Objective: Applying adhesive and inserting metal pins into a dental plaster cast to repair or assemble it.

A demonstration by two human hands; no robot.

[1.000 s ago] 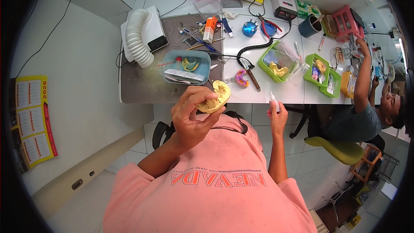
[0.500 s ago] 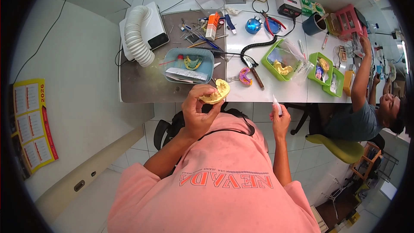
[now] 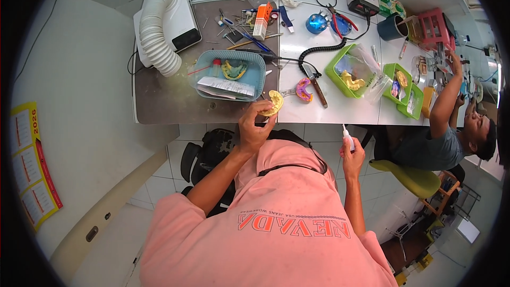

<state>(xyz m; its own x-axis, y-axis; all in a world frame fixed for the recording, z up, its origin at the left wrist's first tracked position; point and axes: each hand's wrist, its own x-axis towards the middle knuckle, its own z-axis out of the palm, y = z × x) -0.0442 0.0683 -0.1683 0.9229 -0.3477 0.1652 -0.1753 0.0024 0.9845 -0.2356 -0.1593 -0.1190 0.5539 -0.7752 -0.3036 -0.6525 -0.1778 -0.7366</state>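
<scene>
- The yellow dental cast [image 3: 274,104], curved and bumpy, is near the desk's [image 3: 159,103] front edge, partly covered by fingertips.
- The left hand [image 3: 255,127] pinches it between thumb and fingers.
- The right hand [image 3: 353,158], well apart, is closed around a small white bottle [image 3: 347,137], thin nozzle pointing toward the desk.
- Beyond the cast sits a blue basket [image 3: 261,72].

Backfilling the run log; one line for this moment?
left grip: holds yellow dental cast | right grip: holds white nozzle bottle | contact: bottle, cast apart | bench: blue basket, purple dental piece
</scene>
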